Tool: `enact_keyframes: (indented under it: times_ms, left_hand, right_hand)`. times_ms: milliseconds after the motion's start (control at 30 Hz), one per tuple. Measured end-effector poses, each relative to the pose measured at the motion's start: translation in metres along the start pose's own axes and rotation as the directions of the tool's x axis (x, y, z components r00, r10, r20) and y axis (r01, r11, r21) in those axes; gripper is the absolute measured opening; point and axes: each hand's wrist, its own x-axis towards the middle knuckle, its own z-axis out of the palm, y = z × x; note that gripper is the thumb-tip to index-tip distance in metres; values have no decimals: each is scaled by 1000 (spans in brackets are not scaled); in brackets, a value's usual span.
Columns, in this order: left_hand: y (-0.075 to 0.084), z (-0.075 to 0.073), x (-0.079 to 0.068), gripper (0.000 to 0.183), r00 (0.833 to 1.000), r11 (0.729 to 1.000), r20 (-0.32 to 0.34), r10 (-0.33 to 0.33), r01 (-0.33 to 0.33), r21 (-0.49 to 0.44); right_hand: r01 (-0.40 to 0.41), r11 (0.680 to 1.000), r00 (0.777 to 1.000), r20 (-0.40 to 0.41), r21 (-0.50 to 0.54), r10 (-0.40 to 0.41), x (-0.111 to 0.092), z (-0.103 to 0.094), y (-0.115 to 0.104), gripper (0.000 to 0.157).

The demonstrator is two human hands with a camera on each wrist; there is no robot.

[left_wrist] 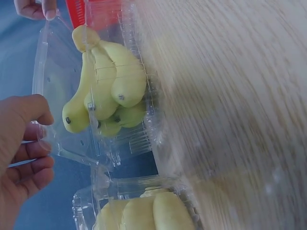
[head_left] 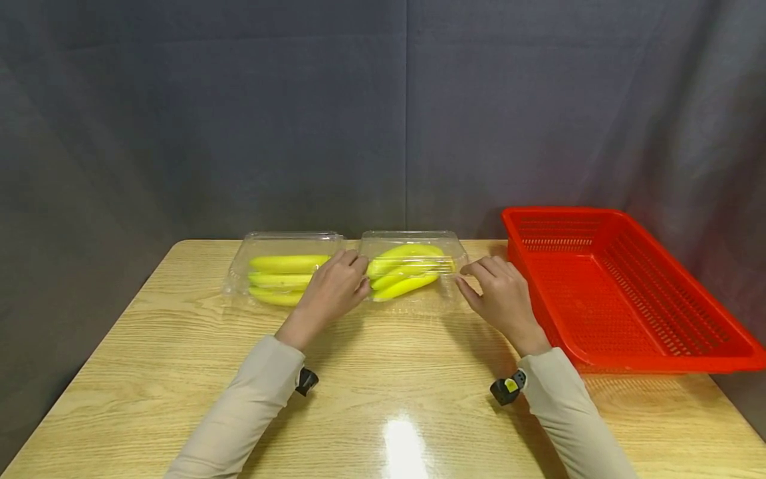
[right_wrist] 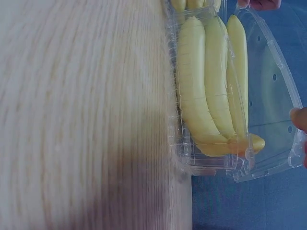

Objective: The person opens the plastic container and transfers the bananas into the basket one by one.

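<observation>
Two clear plastic clamshell boxes stand side by side at the back of the table. Several bananas (head_left: 407,266) lie in the right box (right_wrist: 189,165), whose lid (right_wrist: 276,91) is partly raised. My left hand (head_left: 338,286) pinches that lid's edge near its left end, seen closer in the left wrist view. At the other end my right hand (head_left: 503,296) pinches the edge between thumb and fingers; only its fingertips show in the right wrist view. More bananas (head_left: 278,279) fill the left box (head_left: 293,235), partly hidden behind my left hand.
A large red plastic basket (head_left: 589,362) with slotted walls stands on the right side of the table, close to my right hand. Behind the wooden table (head_left: 359,412) hangs a dark grey curtain (head_left: 287,133).
</observation>
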Motion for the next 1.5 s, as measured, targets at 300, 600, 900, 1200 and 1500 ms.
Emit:
enact_keyframes:
  times_ms: [300, 600, 900, 1200, 1500]
  left_hand:
    - [-3, -3, -4, 15, 996, 989, 1, -94, 93, -118]
    - [-4, -2, -5, 20, 993, 978, -16, -114, 109, -178]
    - [-5, 2, -5, 20, 985, 961, -70, -156, 135, -243]
    - [-4, 4, -3, 21, 969, 930, -108, -221, 176, -323]
    - [-6, 11, -1, 21, 935, 854, -156, -318, 211, -475]
  right_hand:
    - [-67, 998, 997, -27, 2, 67, 0, -1, 2, 19]
    - [-145, 989, 989, -33, 24, 146, -1, -1, 2, 24]
    - [-179, 977, 982, -45, 117, 186, -3, 1, 3, 22]
    - [-205, 960, 966, -121, 193, 230, -1, 5, 4, 19]
    - [-257, 942, 951, -118, 217, 287, 4, 6, 3, 17]
